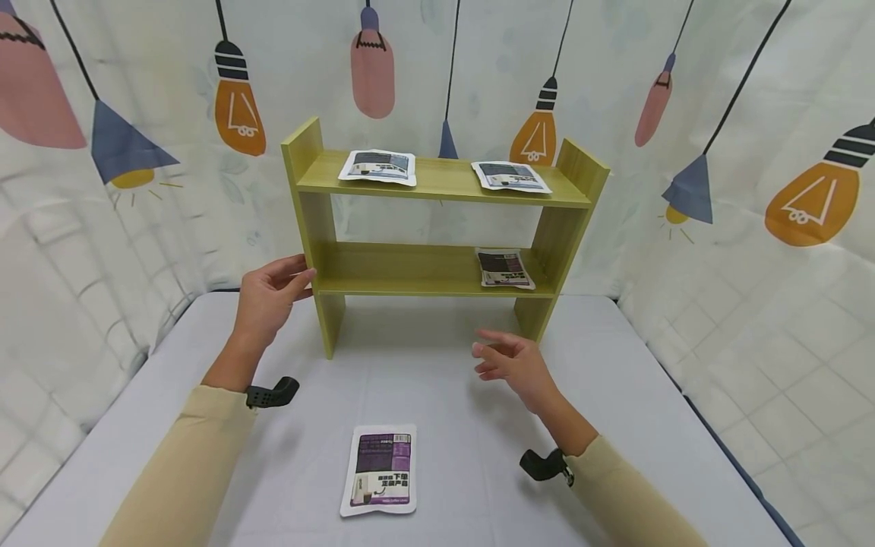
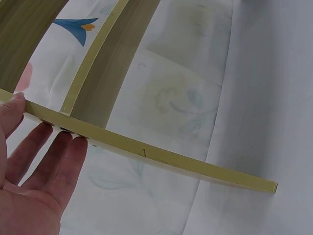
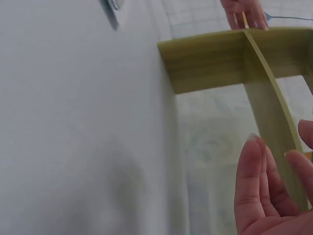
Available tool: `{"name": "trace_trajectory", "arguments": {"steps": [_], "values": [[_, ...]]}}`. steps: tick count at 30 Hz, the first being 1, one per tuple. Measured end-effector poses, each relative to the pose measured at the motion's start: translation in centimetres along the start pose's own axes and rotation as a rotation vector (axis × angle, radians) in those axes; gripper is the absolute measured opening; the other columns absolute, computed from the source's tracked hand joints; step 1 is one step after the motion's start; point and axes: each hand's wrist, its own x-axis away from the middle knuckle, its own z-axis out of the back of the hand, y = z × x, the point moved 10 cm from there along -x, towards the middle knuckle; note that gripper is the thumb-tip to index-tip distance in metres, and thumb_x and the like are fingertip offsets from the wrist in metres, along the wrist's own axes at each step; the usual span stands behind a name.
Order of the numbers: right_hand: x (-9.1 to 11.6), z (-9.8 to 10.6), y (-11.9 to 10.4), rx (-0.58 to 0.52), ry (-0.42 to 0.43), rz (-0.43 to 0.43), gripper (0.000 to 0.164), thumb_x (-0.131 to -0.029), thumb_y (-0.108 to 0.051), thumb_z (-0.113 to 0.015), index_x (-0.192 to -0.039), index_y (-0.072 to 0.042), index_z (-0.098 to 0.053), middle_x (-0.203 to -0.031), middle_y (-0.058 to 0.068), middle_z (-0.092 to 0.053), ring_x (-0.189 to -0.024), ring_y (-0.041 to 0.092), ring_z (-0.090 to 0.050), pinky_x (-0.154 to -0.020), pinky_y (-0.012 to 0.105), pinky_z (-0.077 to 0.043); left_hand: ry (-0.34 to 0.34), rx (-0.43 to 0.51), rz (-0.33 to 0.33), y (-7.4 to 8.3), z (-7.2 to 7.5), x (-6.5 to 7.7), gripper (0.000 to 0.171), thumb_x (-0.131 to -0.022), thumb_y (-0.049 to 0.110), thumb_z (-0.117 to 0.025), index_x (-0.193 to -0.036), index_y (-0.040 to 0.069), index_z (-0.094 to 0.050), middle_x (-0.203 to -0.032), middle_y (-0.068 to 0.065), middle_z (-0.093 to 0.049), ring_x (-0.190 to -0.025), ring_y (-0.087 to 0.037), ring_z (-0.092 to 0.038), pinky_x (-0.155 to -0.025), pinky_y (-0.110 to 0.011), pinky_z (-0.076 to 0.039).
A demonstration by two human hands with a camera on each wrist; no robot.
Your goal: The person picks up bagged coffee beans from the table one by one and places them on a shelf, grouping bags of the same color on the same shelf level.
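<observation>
A yellow-green two-tier wooden shelf (image 1: 437, 292) stands on the white-covered table. My left hand (image 1: 270, 296) holds its left side panel (image 2: 161, 152), thumb at the front edge and fingers against the outer face. In front of the shelf's lower right part, my right hand (image 1: 509, 363) hovers with loosely bent fingers and nothing in them. On the lower board, toward the right, lies a flat white packet with a dark label (image 1: 506, 269). A similar packet with a purple label (image 1: 380, 469) lies on the table between the forearms.
The top board carries a left packet (image 1: 378, 167) and a right packet (image 1: 510, 177), both lying flat. Behind the shelf hangs a curtain (image 1: 294, 68) printed with lamps and bulbs. The table (image 1: 472, 471) has its right edge beyond my right arm.
</observation>
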Motion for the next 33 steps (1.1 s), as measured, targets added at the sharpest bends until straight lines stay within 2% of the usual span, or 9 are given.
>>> {"name": "trace_trajectory", "arguments": {"steps": [9,13,19,26,30,33], "values": [[2.2,-3.9,2.8,0.012,-0.115,-0.05,0.05,-0.095,-0.021,-0.075,-0.14,-0.004,-0.062,-0.125,0.028,-0.069,-0.1,0.039,-0.074,-0.086,0.037,-0.065,0.006,-0.007,-0.002,0.2,0.1,0.2,0.055,-0.097,0.04,-0.069,-0.145,0.016,-0.06,-0.146,-0.01,-0.061,-0.108,0.002,-0.066,-0.085,-0.015,-0.058],[3.3,-5.5,3.3,0.065,-0.151,-0.059,0.051,-0.093,-0.024,-0.077,-0.139,-0.004,-0.063,-0.121,0.023,-0.072,-0.1,0.036,-0.074,-0.086,0.037,-0.065,0.001,-0.001,-0.004,0.2,0.0,0.1,0.056,-0.096,0.041,-0.07,-0.145,0.015,-0.06,-0.145,-0.01,-0.061,-0.108,0.001,-0.066,-0.086,-0.017,-0.059],[4.8,-7.9,3.9,0.138,-0.205,-0.095,0.053,-0.09,-0.029,-0.08,-0.137,-0.01,-0.066,-0.117,0.011,-0.074,-0.095,0.026,-0.074,-0.081,0.036,-0.065,0.005,0.022,-0.013,0.2,0.0,0.0,0.054,-0.096,0.036,-0.071,-0.143,0.011,-0.061,-0.143,-0.012,-0.063,-0.103,0.005,-0.067,-0.084,-0.016,-0.06],[6.0,-9.9,4.3,0.176,-0.264,-0.116,0.052,-0.088,-0.027,-0.083,-0.135,-0.013,-0.068,-0.109,0.008,-0.074,-0.091,0.02,-0.074,-0.075,0.035,-0.065,0.008,0.022,-0.009,0.1,0.0,0.0,0.052,-0.096,0.034,-0.071,-0.143,0.011,-0.061,-0.141,-0.011,-0.063,-0.102,0.006,-0.067,-0.084,-0.016,-0.06],[6.2,-10.5,4.4,0.227,-0.266,-0.111,0.05,-0.087,-0.028,-0.083,-0.133,-0.016,-0.069,-0.109,0.008,-0.074,-0.088,0.018,-0.073,-0.069,0.032,-0.06,0.01,0.014,-0.002,0.1,0.0,0.1,0.053,-0.096,0.035,-0.071,-0.143,0.012,-0.061,-0.142,-0.011,-0.063,-0.103,0.006,-0.066,-0.083,-0.015,-0.059],[6.3,-10.9,4.3,0.258,-0.256,-0.104,0.05,-0.085,-0.029,-0.084,-0.132,-0.018,-0.07,-0.111,0.009,-0.072,-0.091,0.019,-0.071,-0.067,0.032,-0.058,0.011,0.015,0.0,0.1,0.0,0.1,0.053,-0.096,0.035,-0.071,-0.143,0.012,-0.062,-0.142,-0.011,-0.063,-0.102,0.006,-0.066,-0.083,-0.015,-0.059]]}}
